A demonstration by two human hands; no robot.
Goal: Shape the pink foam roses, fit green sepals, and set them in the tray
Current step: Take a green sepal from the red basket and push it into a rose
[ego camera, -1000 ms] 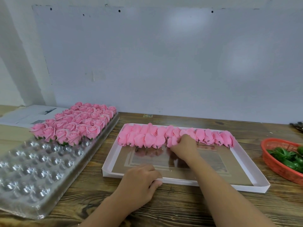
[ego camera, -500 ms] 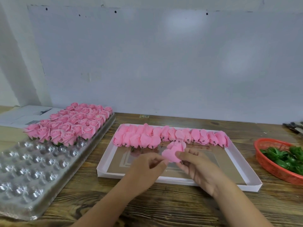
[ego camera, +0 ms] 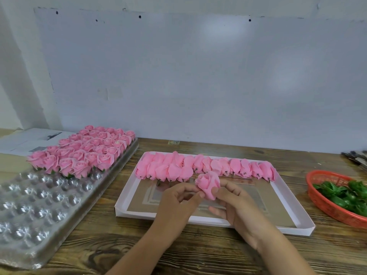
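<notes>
1. A pink foam rose (ego camera: 208, 184) is pinched between the left hand (ego camera: 174, 203) and right hand (ego camera: 236, 205), fingers curled round it.
2. It is held above the white tray (ego camera: 127, 197), near the unshaped buds (ego camera: 204, 168).

Clear blister tray (ego camera: 39, 205): left and near corners run out of frame. Red basket (ego camera: 329, 197) of green sepals (ego camera: 345, 195): right side cut by the edge. Dark tools (ego camera: 355, 158) at the far right of the bench (ego camera: 198, 253): clipped and too small to identify. Held rose (ego camera: 208, 184): base hidden behind the fingertips (ego camera: 200, 193) (sepal there or not, cannot tell). Papers (ego camera: 25, 141) behind the finished roses (ego camera: 83, 151): print unreadable, partly covered.
</notes>
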